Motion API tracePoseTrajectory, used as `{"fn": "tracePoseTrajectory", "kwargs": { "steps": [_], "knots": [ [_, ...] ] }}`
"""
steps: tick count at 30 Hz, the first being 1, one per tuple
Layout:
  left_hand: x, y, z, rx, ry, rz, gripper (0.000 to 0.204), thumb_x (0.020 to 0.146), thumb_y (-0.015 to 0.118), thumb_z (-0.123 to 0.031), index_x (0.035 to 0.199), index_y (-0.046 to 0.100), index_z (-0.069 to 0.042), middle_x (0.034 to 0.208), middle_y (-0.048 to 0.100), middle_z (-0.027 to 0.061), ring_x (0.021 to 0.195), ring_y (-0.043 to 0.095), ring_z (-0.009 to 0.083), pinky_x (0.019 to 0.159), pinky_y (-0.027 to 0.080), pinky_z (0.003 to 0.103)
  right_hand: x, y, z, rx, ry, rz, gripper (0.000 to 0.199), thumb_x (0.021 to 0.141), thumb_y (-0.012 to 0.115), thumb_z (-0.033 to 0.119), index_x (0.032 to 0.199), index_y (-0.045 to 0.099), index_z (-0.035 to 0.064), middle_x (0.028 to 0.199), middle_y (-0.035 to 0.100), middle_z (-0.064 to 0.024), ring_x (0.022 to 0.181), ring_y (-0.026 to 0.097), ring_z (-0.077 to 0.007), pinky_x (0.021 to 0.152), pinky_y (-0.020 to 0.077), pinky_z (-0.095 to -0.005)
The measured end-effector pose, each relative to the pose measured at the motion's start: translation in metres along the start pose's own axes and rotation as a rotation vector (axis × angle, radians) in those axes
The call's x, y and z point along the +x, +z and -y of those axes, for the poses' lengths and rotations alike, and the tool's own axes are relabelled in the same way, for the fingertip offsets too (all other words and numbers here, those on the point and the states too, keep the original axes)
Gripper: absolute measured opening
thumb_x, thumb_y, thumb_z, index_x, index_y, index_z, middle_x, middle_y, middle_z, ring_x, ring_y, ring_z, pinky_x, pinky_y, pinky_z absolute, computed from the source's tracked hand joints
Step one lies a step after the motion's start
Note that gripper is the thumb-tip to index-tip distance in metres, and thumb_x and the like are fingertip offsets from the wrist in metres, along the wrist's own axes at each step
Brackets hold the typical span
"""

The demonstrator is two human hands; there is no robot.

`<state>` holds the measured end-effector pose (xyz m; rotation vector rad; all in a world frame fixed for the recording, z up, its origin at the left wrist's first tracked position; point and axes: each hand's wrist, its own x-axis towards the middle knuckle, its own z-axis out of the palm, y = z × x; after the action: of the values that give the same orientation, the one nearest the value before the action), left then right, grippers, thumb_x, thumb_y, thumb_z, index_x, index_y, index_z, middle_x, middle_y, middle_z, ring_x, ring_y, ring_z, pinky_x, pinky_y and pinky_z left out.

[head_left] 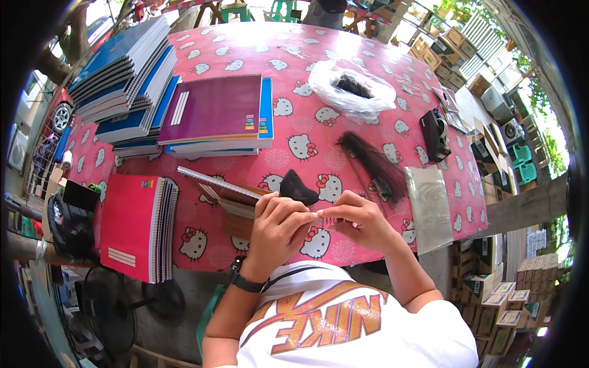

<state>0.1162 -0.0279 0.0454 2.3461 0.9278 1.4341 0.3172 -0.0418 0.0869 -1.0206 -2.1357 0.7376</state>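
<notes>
On the bench (423, 80), left to right: red notebooks (132, 227), stacked near left; tilted brown notebook (224, 186); left hand (279, 224), fingers curled, fingertips pinched at a small coil (332, 220); clear plastic bag (322, 83), far, containing dark coils (353, 86); right hand (362, 221), thumb and forefinger closed on the coil; flat translucent sleeve (432, 211), contents indiscernible.

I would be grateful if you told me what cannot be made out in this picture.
Head view: whether the left hand and right hand both pinch the thin coil; the hands cover the contact, and it is too small.
Head view: the right end of the brown notebook; the left hand hides it.
Head view: the upper body of the standing person; cut off by the top edge.
</notes>
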Motion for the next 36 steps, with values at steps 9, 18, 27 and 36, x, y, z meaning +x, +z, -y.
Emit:
{"fn": "tracePoseTrajectory", "kwargs": {
  "steps": [9, 18, 27, 36],
  "knots": [
    [-0.005, 0.009, 0.0, 0.064, 0.015, -0.09, 0.02, 0.068, 0.07, -0.008, 0.086, 0.066, -0.015, 0.09, 0.061, -0.0025, 0.087, 0.059, 0.0165, 0.088, 0.039, 0.039, -0.003, 0.003, -0.01, 0.071, 0.012, -0.043, 0.023, 0.074, 0.069, 0.0, 0.095, 0.063, 0.0057, 0.08, 0.055, -0.0058, 0.072, 0.06, -0.0186, 0.061, 0.0477, -0.0294],
    [-0.016, 0.018, 0.011, 0.108, 0.113, -0.138, 0.014, 0.073, 0.068, -0.008, 0.085, 0.065, -0.014, 0.101, 0.063, -0.0002, 0.106, 0.059, 0.0198, 0.103, 0.031, 0.044, -0.003, 0.007, -0.014, 0.054, 0.023, -0.108, 0.024, 0.074, 0.069, -0.001, 0.097, 0.063, 0.0052, 0.081, 0.057, -0.0062, 0.069, 0.058, -0.0178, 0.06, 0.046, -0.0285],
    [-0.017, 0.02, 0.015, 0.112, 0.119, -0.148, 0.016, 0.07, 0.072, -0.005, 0.079, 0.064, -0.016, 0.098, 0.063, -0.0005, 0.105, 0.059, 0.0245, 0.102, 0.035, 0.046, -0.003, 0.007, -0.017, 0.026, 0.043, -0.131, 0.024, 0.074, 0.068, -0.001, 0.097, 0.064, 0.0056, 0.081, 0.057, -0.0066, 0.068, 0.059, -0.0173, 0.059, 0.0462, -0.0281],
    [-0.016, 0.024, 0.016, 0.117, 0.117, -0.203, 0.022, 0.065, 0.076, -0.006, 0.08, 0.066, -0.018, 0.087, 0.055, -0.0021, 0.093, 0.057, 0.0201, 0.096, 0.04, 0.045, -0.005, 0.009, -0.016, 0.031, 0.015, -0.132, 0.028, 0.071, 0.068, -0.005, 0.097, 0.064, 0.0052, 0.083, 0.057, -0.0069, 0.071, 0.06, -0.0178, 0.06, 0.0482, -0.0281]
  ]
}}
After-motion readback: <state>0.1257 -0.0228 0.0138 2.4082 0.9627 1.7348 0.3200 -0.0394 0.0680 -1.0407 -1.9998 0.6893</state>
